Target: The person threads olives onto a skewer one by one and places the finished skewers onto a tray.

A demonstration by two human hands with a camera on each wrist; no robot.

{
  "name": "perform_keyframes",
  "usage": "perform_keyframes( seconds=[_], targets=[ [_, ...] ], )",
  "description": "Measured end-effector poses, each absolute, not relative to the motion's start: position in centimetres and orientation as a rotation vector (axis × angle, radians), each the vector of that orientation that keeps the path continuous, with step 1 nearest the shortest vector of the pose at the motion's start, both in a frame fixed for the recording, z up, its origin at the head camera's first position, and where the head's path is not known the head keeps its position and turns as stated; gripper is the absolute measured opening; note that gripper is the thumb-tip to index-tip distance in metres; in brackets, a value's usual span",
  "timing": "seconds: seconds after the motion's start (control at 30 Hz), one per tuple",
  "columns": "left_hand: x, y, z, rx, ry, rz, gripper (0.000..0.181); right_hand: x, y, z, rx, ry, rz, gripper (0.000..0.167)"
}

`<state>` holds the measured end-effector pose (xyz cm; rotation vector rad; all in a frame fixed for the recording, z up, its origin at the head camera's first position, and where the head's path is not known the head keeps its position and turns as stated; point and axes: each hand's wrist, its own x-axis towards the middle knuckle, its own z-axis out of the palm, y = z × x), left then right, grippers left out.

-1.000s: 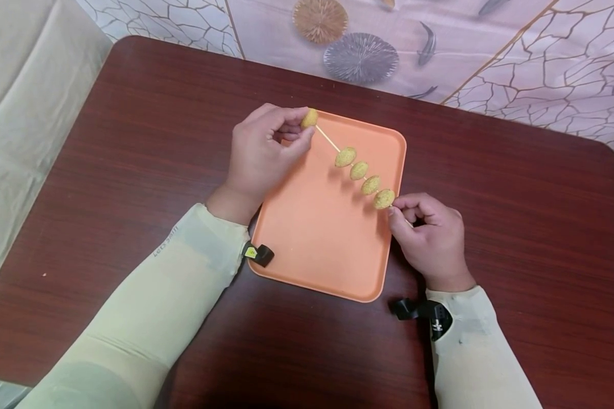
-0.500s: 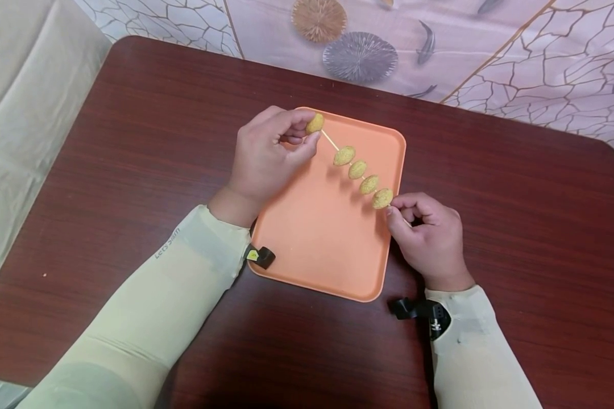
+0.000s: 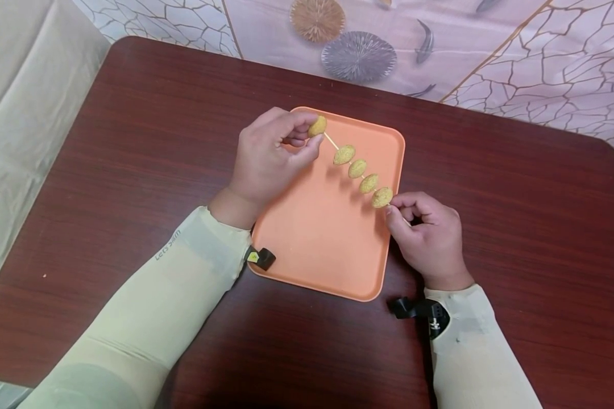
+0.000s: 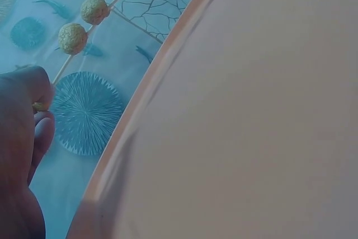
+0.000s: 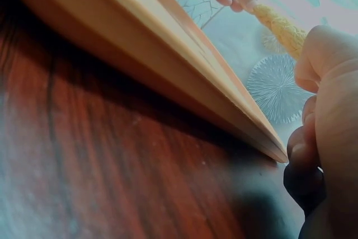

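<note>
A thin wooden skewer (image 3: 331, 141) slants above the orange tray (image 3: 322, 238) in the head view. Several rough yellow oval balls are threaded on it, among them one (image 3: 382, 197) beside my right fingers. My left hand (image 3: 271, 162) pinches another yellow ball (image 3: 317, 126) at the skewer's far end, with bare stick between it and the rest. My right hand (image 3: 432, 238) pinches the skewer's near end between thumb and forefinger. In the left wrist view that ball is mostly hidden by the left hand (image 4: 22, 132). The balls line up behind one another (image 5: 279, 29) in the right wrist view.
The tray lies on a dark red-brown wooden table (image 3: 522, 204). Behind the table's far edge hangs a patterned cloth (image 3: 266, 28) with round motifs and cracked lines. Pale fabric (image 3: 25, 85) covers something at the left. Black straps (image 3: 419, 309) sit at both wrists.
My left hand has moved right and slightly toward me with its ball, along the skewer. The bare stretch of stick has become shorter. My right hand has barely moved.
</note>
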<state>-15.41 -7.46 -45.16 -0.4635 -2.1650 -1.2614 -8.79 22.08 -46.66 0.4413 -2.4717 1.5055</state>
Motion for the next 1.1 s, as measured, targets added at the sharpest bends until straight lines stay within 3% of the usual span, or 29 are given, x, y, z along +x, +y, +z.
perform_keyframes(
  seconds=[1.1],
  targets=[
    [-15.1,-6.82,-45.18,-0.6,-2.165,-1.25,0.022,-8.79,21.99,-46.74,0.462,-2.466,1.49,0.004]
  ],
)
